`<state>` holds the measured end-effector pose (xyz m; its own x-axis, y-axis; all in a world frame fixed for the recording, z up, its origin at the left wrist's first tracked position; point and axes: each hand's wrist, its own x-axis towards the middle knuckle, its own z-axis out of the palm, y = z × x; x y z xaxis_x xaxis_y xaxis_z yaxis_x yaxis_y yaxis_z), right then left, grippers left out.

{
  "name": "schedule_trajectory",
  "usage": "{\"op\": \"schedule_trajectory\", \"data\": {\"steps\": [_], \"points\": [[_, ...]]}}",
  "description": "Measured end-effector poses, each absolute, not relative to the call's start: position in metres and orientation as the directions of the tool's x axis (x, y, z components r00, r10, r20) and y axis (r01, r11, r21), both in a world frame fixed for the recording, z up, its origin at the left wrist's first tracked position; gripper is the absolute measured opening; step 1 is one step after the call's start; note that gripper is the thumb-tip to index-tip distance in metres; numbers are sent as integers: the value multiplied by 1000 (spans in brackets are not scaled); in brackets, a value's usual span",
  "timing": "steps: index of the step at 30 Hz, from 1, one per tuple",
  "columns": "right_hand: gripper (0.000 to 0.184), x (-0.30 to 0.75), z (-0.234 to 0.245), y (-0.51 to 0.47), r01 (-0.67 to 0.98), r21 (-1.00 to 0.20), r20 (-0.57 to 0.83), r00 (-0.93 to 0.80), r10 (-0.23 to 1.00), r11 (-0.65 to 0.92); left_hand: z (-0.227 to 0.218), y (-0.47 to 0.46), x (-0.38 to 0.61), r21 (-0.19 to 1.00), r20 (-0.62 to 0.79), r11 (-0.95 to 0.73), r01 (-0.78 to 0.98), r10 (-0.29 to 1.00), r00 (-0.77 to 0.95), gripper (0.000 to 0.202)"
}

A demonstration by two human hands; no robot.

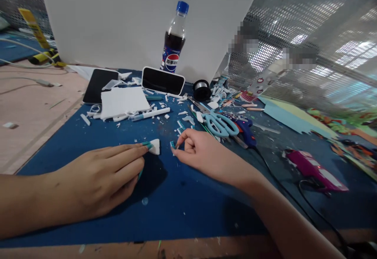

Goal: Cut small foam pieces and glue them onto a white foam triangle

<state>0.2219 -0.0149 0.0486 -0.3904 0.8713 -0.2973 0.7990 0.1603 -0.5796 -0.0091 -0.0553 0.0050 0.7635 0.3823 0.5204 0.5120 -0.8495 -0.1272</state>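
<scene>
My left hand [108,172] is closed, its fingertips pinching a small white foam piece [154,147] above the blue mat [182,208]. Just to the right, my right hand [200,151] pinches a tiny teal-and-white striped piece [172,145] between thumb and forefinger. A gap separates the two pieces. Similar striped bits [180,124] lie on the mat beyond my right hand. Light blue scissors [219,123] rest behind it, beside a dark blue glue gun [246,131]. A white pen [156,112] lies farther back among white scraps.
A cola bottle [174,39] stands behind a propped phone [163,80]. White sheets [125,102] partly cover a dark tablet [98,86]. A wire spool [202,90] sits near the scraps. At right are a magenta corded device [316,170] and coloured sheets [291,113].
</scene>
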Motion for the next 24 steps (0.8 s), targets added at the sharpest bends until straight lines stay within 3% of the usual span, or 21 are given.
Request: {"op": "schedule_trajectory", "data": {"steps": [9, 24], "points": [[21, 221, 48, -14, 802, -578, -330, -396, 857, 148, 5, -56, -12, -139, 515, -849, 509, 377, 770, 31], [20, 233, 46, -4, 795, -573, -260, -408, 875, 201, 4, -54, -9, -125, 542, -852, 508, 370, 754, 29]]}}
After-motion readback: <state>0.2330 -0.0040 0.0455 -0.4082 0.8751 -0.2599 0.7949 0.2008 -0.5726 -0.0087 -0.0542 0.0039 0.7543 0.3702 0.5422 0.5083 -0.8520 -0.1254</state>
